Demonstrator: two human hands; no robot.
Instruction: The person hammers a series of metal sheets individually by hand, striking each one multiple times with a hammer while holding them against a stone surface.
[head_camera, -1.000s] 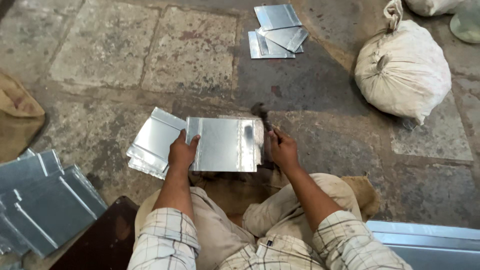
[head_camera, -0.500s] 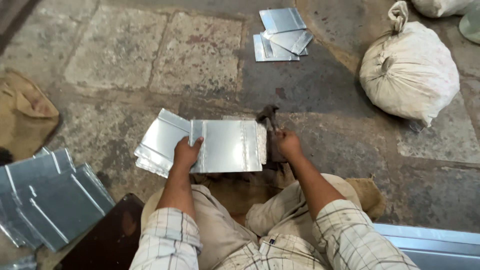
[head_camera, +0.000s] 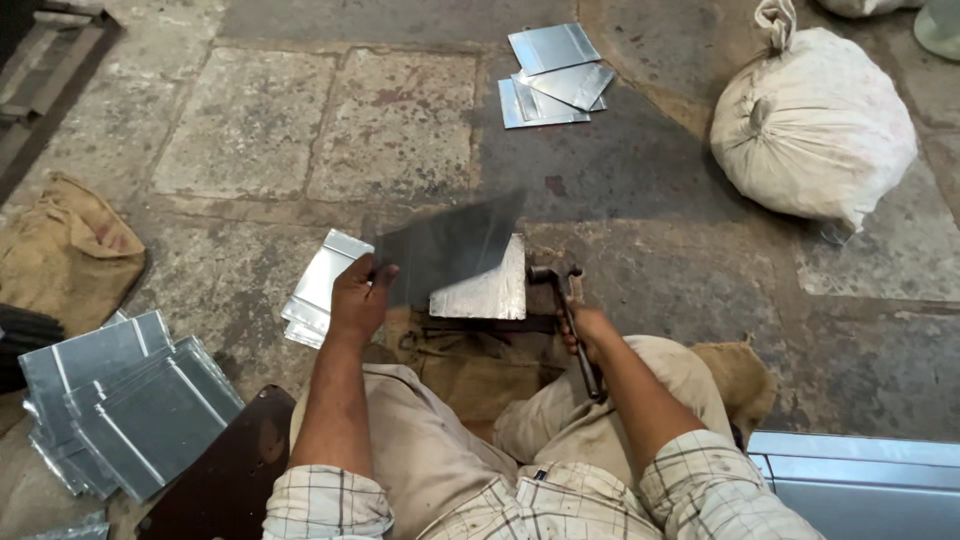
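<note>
My left hand (head_camera: 358, 298) grips a thin metal sheet (head_camera: 450, 245) by its left edge and holds it tilted up off the floor; the sheet is blurred. Under it another shiny sheet (head_camera: 490, 292) lies flat on a dark block, and a small stack of sheets (head_camera: 318, 290) lies to the left of my hand. My right hand (head_camera: 585, 330) is closed around the handle of a hammer (head_camera: 562, 290), its head resting near the flat sheet's right edge. I sit on the stone floor with my knees bent.
A pile of folded metal sheets (head_camera: 115, 400) lies at the left, with a burlap sack (head_camera: 65, 250) behind it. Several loose sheets (head_camera: 555, 75) lie far ahead. A tied white sack (head_camera: 810, 130) sits at the right. A long metal panel (head_camera: 860, 480) lies at the lower right.
My left hand has lifted the top sheet from flat to tilted up. My right hand has drawn back toward me, now holding the hammer low by its handle.
</note>
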